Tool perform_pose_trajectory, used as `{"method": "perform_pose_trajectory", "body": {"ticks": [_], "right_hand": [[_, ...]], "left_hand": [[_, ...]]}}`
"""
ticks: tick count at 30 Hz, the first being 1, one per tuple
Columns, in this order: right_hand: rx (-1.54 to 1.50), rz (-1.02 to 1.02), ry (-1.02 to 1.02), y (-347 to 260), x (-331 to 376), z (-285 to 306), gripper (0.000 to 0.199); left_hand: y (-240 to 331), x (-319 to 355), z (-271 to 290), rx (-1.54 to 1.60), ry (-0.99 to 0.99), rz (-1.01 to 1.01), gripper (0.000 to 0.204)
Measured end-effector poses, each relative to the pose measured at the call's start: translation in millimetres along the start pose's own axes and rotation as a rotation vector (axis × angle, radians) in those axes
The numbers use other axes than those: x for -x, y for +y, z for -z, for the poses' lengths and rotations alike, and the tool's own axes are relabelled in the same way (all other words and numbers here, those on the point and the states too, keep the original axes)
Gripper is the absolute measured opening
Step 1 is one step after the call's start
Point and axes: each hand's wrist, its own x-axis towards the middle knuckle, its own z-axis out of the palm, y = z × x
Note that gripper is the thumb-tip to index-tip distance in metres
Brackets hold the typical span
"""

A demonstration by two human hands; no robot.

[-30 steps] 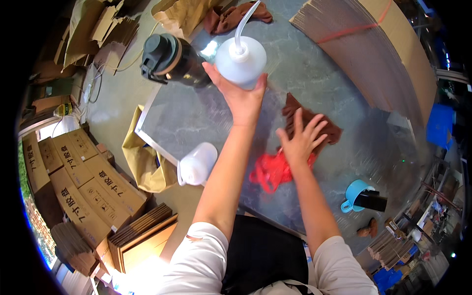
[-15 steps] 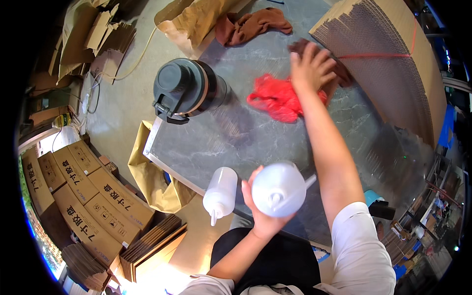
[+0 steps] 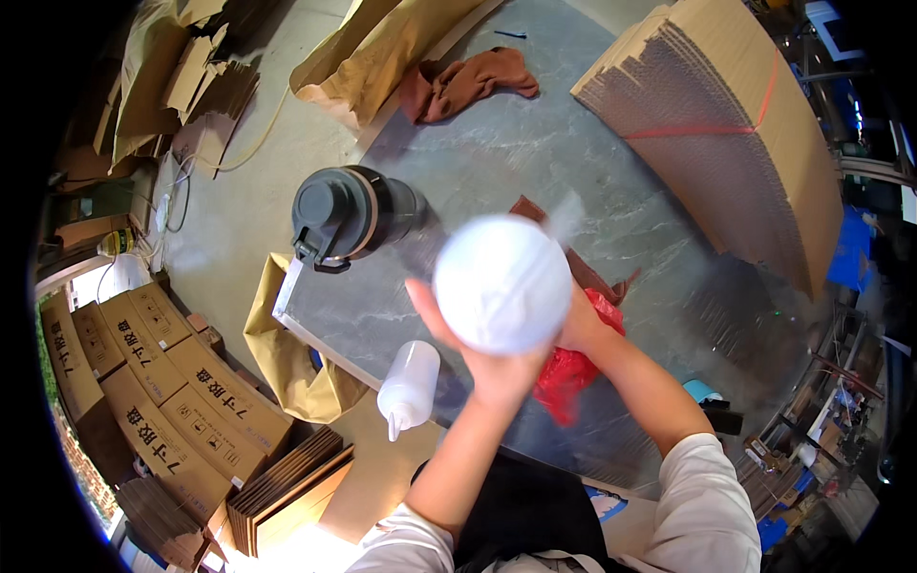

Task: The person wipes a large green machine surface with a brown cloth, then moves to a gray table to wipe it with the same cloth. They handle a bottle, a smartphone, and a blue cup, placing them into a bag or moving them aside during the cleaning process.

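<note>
My left hand (image 3: 497,377) is wrapped round a white plastic squeeze bottle (image 3: 501,284), raised over the table with its round end toward me; a blurred translucent spout shows beyond it. My right hand (image 3: 579,320) is pressed in close behind the bottle, its fingers mostly hidden. A brown cloth (image 3: 602,275) sticks out on both sides of the bottle and appears gripped in that hand. Below the right wrist hangs a blurred red plastic bag (image 3: 565,382). A second white squeeze bottle (image 3: 411,382) with a pointed nozzle stands at the table's near left edge.
A large dark flask (image 3: 349,215) stands on the grey table (image 3: 478,172). Another brown cloth (image 3: 473,84) lies at the far side, by brown paper (image 3: 368,57). Strapped cardboard sheets (image 3: 716,134) stand at the right; cartons (image 3: 162,382) are stacked on the left.
My right hand has come back toward me from the far right, bringing the brown cloth and red bag nearer. My left hand has raised and tilted its bottle, meeting the right hand.
</note>
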Motion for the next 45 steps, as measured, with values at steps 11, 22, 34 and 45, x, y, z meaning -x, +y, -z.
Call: {"method": "perform_pose_trajectory", "body": {"ticks": [11,22,34,45], "right_hand": [[0.457,-0.258,0.402,76.9,-133.0,71.3,0.059],[0.527,-0.280,0.408,84.5,-142.9,64.7,0.055],[0.466,-0.453,0.508,38.6,-72.2,37.1,0.060],[0.360,-0.345,0.114,-80.8,0.2,-28.7,0.070]], "left_hand": [[-66.2,-161.0,-76.9,-0.191,0.238,-0.374,0.122],[-35.7,-95.0,-48.9,-0.529,0.152,-0.429,0.121],[80.1,-133.0,82.5,-0.783,-0.025,-0.431,0.111],[61.3,-145.2,167.0,-0.285,0.059,-0.131,0.066]]}}
